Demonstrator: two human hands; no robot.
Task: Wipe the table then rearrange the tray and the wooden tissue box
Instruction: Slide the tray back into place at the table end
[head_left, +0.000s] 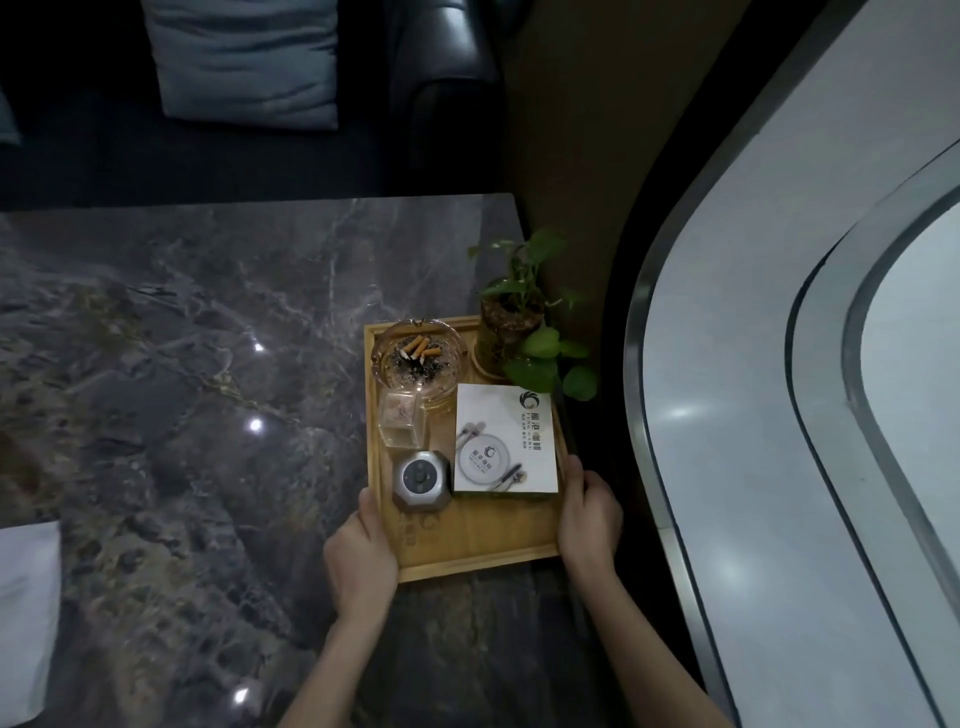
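Observation:
A wooden tray (483, 545) sits at the right edge of the dark marble table (171, 364). My left hand (361, 556) grips its left rim near the front corner. My right hand (589, 514) grips its right rim. On the tray stand a glass ashtray (415, 361) with cigarette butts, a small clear glass holder (400, 421), a grey faceted call button (420, 480), a white printed box (506, 441) and a potted green plant (514, 332). I see no wooden tissue box in view.
A white cloth (26, 618) lies at the table's left front edge. A dark leather sofa (441, 93) with a grey-blue cushion (244, 62) stands beyond the table. A curved light wall panel (779, 415) runs close along the right side.

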